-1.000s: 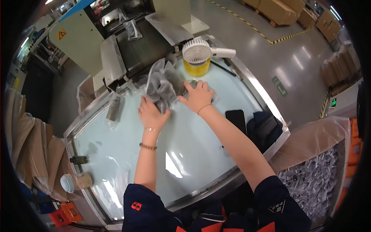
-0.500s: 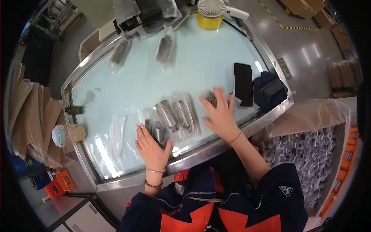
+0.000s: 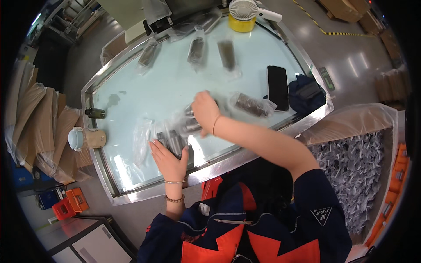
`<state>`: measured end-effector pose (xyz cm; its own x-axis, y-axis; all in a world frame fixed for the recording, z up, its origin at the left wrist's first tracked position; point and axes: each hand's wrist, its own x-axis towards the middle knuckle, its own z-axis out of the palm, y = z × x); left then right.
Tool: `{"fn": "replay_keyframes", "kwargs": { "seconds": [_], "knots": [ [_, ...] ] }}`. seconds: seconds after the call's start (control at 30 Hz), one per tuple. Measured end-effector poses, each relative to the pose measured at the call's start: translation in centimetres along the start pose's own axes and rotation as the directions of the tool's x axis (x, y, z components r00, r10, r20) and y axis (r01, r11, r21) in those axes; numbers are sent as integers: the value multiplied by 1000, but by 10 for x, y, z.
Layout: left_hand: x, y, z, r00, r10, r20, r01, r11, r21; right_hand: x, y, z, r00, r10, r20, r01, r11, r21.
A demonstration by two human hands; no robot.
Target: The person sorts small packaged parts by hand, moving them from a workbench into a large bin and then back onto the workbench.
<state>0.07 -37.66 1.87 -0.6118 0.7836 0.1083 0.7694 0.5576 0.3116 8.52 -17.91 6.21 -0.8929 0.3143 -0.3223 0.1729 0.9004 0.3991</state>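
My left hand (image 3: 170, 164) lies with straight fingers and the thumb apart, resting beside dark metallic cylinders (image 3: 174, 142) in clear plastic bags near the table's front edge. To the right and a little farther off, my right hand (image 3: 205, 110) is curled over another bagged metallic cylinder (image 3: 190, 122). Motion blurs that hand and bag, and the fingers hide part of the piece. A further bagged cylinder (image 3: 252, 105) sits right of my right hand. Along the far side are three more: a left one (image 3: 149, 53), a middle one (image 3: 196, 49) and a blurred right one (image 3: 226, 55).
A black phone (image 3: 277, 87) and dark blue cloth (image 3: 305, 92) lie at the table's right end. A white fan (image 3: 243, 9) with a yellow base stands behind. At left are a bottle (image 3: 94, 113) and a cup (image 3: 90, 138). A large box (image 3: 346, 184) of wrapped pieces stands right.
My right hand has moved left from the piece near the phone to the middle bags, its spread fingers now curled. A third bagged cylinder now lies on the far side. My left hand stays low.
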Motion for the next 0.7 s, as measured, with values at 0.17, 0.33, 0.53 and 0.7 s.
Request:
{"fn": "replay_keyframes", "kwargs": {
  "seconds": [0.17, 0.33, 0.53, 0.7],
  "knots": [
    [-8, 0, 5, 999, 35, 26, -34, 999, -43, -38, -56, -8, 918, 290, 272, -392, 771, 501],
    [-9, 17, -20, 964, -98, 249, 110, 993, -32, -108, -20, 26, 752, 654, -81, -339, 489, 804],
    [5, 43, -17, 983, 7, 184, -14, 999, 36, -155, 40, 81, 702, 701, -126, -423, 554, 717],
    [10, 49, -1, 979, 71, 190, -99, 984, 145, -120, 26, 96, 848, 357, -391, 62, 666, 744]
  ]
}}
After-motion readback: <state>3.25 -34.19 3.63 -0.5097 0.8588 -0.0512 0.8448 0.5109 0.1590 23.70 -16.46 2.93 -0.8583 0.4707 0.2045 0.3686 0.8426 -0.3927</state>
